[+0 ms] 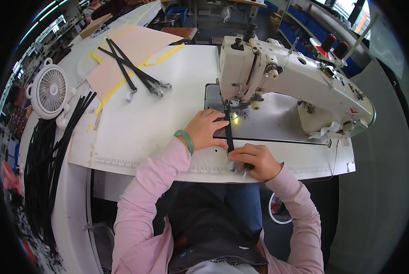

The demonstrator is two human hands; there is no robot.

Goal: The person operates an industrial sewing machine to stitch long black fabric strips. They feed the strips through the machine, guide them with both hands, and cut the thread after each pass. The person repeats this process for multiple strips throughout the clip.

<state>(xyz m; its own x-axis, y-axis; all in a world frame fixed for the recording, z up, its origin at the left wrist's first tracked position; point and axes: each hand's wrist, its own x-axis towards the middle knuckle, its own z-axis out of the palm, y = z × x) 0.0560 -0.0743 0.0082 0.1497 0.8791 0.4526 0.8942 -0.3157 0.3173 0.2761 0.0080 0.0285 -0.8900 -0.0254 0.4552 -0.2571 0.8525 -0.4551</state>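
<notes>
Toward the front edge of the white worktop (145, 132), best keep the black strap (229, 134) straight, right hand (260, 161) pinching its near end, left hand (206, 130) spread-fingered alongside.

head | head-worn fisheye | facing down | near, above fingers (243, 157) and worktable (145, 123)

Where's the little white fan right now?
In the head view, the white fan is over on the left side, just above the bunch of long black straps and left of the pink sheet.
</notes>
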